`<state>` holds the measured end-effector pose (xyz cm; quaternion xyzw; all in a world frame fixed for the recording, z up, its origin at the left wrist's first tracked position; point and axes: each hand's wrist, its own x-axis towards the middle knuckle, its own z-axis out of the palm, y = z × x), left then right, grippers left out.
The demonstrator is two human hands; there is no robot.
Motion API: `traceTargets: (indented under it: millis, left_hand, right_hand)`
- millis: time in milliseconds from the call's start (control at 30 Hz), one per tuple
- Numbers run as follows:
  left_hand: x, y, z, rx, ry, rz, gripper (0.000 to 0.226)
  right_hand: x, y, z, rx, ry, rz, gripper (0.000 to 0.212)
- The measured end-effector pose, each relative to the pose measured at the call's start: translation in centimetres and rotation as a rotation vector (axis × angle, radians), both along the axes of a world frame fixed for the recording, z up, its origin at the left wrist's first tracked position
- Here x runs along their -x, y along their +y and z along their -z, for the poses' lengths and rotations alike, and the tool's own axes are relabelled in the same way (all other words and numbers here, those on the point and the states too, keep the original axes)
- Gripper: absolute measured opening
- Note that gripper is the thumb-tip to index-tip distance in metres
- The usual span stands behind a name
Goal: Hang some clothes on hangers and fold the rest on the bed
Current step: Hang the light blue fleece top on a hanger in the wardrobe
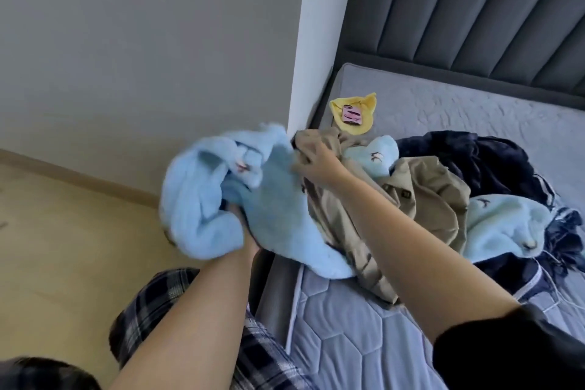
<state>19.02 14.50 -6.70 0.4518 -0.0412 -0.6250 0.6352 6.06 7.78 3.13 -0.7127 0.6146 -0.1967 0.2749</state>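
My left hand (236, 215) is pushed up into a light blue fleece (202, 193) that is bunched out past the left edge of the bed (342, 332). The folds cover my fingers, so I cannot tell how they close. My right hand (316, 163) clenches a fold of the khaki garment (430, 199) by that same edge. Behind it, near the head corner, lies a yellow cloth (364, 104). A dark navy garment (468, 161) is heaped to the right.
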Motion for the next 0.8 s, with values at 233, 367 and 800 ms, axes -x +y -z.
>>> traceTargets:
  millis: [233, 367, 800]
  left_hand:
    - [0.5, -1.0, 1.0, 0.097, -0.769, -0.003, 0.079]
    - [2.9, -1.4, 2.9, 0.225, -1.099, 0.507, 0.091]
    - [9.6, -3.8, 1.6, 0.176, -2.064, 0.630, 0.105]
  right_hand:
    - [7.8, 0.6, 9.6, -0.197, 0.476, 0.249, 0.112]
    - [7.5, 1.2, 11.2, -0.072, 0.695, 0.185, 0.083]
    - [12.2, -1.0, 5.3, 0.129, 0.017, 0.282, 0.021]
